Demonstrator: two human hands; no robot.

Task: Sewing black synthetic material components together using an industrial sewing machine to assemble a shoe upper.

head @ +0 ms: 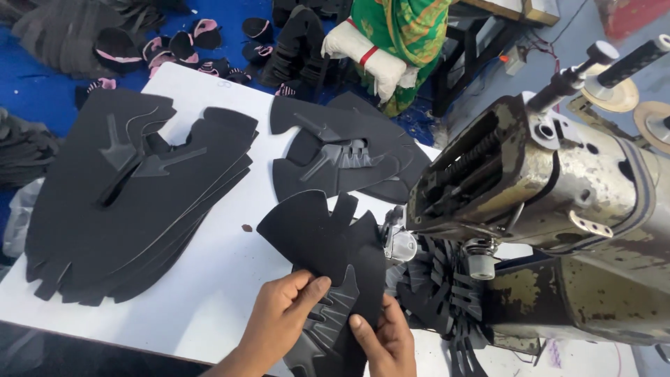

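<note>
Head view shows the left hand [279, 318] and right hand [386, 342] both closed on a black cut piece [324, 244] at the desk [209, 279] edge beside the sewing machine [544, 202] — unsewn so far, I judge — with a tall stack [125, 209] waiting.

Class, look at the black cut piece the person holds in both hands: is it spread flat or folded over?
Spread flat. The black cut piece lies open on the white table, its notched outline fully visible, left hand and right hand pinching its lower edge.
</note>
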